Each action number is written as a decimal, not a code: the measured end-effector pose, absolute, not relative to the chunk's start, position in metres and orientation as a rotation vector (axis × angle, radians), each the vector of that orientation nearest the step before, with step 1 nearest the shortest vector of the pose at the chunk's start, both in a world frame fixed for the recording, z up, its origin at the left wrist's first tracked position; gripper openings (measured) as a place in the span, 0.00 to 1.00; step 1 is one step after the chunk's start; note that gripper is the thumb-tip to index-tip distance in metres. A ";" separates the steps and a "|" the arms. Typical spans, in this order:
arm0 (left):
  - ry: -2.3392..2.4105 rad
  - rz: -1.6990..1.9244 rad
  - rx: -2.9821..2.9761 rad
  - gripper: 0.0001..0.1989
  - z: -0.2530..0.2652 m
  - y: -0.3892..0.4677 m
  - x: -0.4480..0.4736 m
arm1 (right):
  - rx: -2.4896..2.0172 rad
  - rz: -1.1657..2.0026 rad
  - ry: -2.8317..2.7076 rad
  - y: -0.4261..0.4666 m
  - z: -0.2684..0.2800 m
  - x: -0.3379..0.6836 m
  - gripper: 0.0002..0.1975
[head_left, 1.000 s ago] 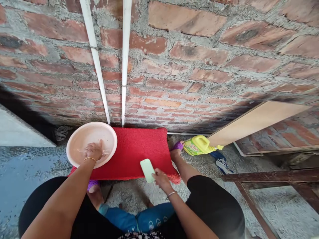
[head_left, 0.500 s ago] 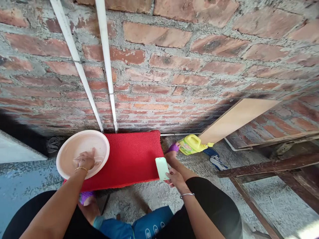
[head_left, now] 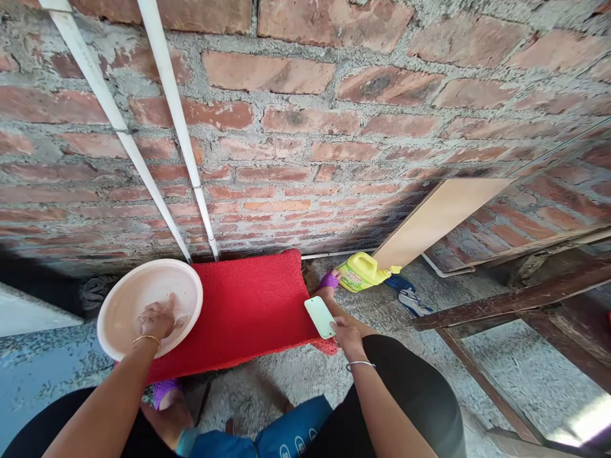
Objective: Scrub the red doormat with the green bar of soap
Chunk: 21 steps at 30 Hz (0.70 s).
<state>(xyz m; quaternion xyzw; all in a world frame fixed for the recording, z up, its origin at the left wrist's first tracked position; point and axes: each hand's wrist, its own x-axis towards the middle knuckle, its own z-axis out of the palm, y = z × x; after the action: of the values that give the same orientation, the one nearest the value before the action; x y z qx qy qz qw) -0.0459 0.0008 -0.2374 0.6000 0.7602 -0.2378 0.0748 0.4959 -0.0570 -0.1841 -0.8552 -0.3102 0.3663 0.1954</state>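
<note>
A pale pink basin [head_left: 111, 299] stands on the left end of a red cloth-covered bench [head_left: 248, 308]. My left hand [head_left: 156, 318] is down inside it, in what looks like shallow water. Its thumb stands away from the bent fingers, and I see nothing held in them; the fingertips are partly hidden. Over the bench's right end, my right hand [head_left: 347, 337] grips a pale mint-green phone [head_left: 319, 316] by its lower right edge. The phone is tilted, with its flat face up.
A yellow jug [head_left: 360, 272] stands beyond my right foot, by a leaning board [head_left: 439, 216]. Two white pipes [head_left: 179, 121] run down the brick wall [head_left: 296, 121]. A dark wooden frame [head_left: 515, 296] is at the right. Blue fabric [head_left: 286, 429] lies between my legs.
The phone has turned, its top tilting left, and my right hand has shifted slightly right. My left hand has moved slightly inside the basin. The whole view has shifted a little.
</note>
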 end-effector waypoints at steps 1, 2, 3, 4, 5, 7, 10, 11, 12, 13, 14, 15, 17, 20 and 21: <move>2.274 -0.696 1.811 0.46 -0.239 0.001 -0.047 | -2.369 1.044 -0.841 -0.056 -0.186 0.490 0.04; 2.260 -0.677 1.815 0.46 -0.239 0.001 -0.049 | -2.339 1.066 -0.819 -0.055 -0.189 0.483 0.04; 2.247 -0.658 1.818 0.46 -0.239 0.001 -0.050 | -2.310 1.094 -0.802 -0.054 -0.192 0.476 0.05; 2.240 -0.644 1.823 0.46 -0.238 0.001 -0.050 | -2.284 1.124 -0.788 -0.052 -0.195 0.470 0.05; 2.243 -0.641 1.826 0.46 -0.238 0.000 -0.050 | -2.262 1.154 -0.777 -0.051 -0.197 0.464 0.05; 2.258 -0.663 1.835 0.45 -0.237 -0.001 -0.049 | -2.233 1.197 -0.753 -0.048 -0.201 0.459 0.04; 2.273 -0.720 1.854 0.44 -0.239 -0.002 -0.049 | -2.241 1.183 -0.688 -0.046 -0.202 0.466 0.02; 2.269 -0.743 1.859 0.43 -0.240 -0.002 -0.049 | -2.254 1.158 -0.657 -0.047 -0.201 0.472 0.03; 2.267 -0.765 1.859 0.43 -0.240 -0.002 -0.049 | -2.271 1.127 -0.622 -0.048 -0.199 0.479 0.04; 2.263 -0.781 1.856 0.43 -0.240 -0.002 -0.049 | -2.286 1.093 -0.586 -0.049 -0.197 0.486 0.04; 2.258 -0.779 1.859 0.43 -0.240 -0.002 -0.049 | -2.294 1.058 -0.554 -0.051 -0.194 0.492 0.04; 2.250 -0.758 1.868 0.44 -0.240 -0.002 -0.049 | -2.291 1.026 -0.530 -0.053 -0.192 0.496 0.03; 2.238 -0.688 1.884 0.45 -0.238 -0.002 -0.048 | -2.259 0.986 -0.516 -0.053 -0.189 0.498 0.01; 2.246 -0.668 1.845 0.45 -0.234 -0.001 -0.046 | -2.189 1.022 -0.572 -0.046 -0.191 0.482 0.05; 2.246 -0.688 1.822 0.44 -0.233 -0.001 -0.046 | -2.171 1.051 -0.598 -0.042 -0.194 0.474 0.06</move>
<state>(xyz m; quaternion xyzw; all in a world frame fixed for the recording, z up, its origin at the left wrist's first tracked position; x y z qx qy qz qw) -0.0455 -0.0006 -0.2329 0.6109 0.7527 -0.2306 0.0843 0.4738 -0.0416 -0.1938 -0.8269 -0.2279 0.4003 0.3225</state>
